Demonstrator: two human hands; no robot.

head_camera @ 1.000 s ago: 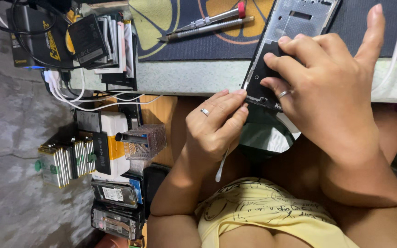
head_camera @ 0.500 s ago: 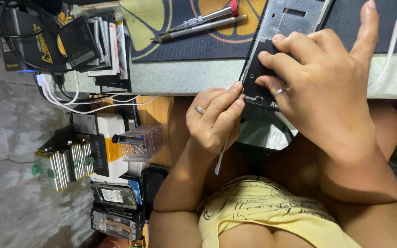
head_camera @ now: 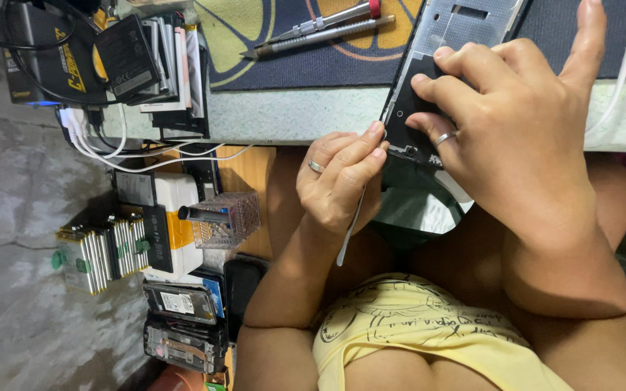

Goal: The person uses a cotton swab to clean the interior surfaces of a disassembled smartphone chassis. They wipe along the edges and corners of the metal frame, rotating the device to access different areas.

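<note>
Two hands [head_camera: 429,130] on opened phone [head_camera: 443,51]

The person wears a pale yellow sleeveless top [head_camera: 429,340] printed with thin dark line drawings and lettering across the front. Both arms are bare to the shoulder. A narrow silver band ring sits on one finger of the left hand [head_camera: 338,177], and a similar plain silver ring (slightly brighter) circles a finger of the right hand [head_camera: 516,137].

workbench [head_camera: 298,112] with mat [head_camera: 342,61], screwdrivers [head_camera: 320,30]
</note>
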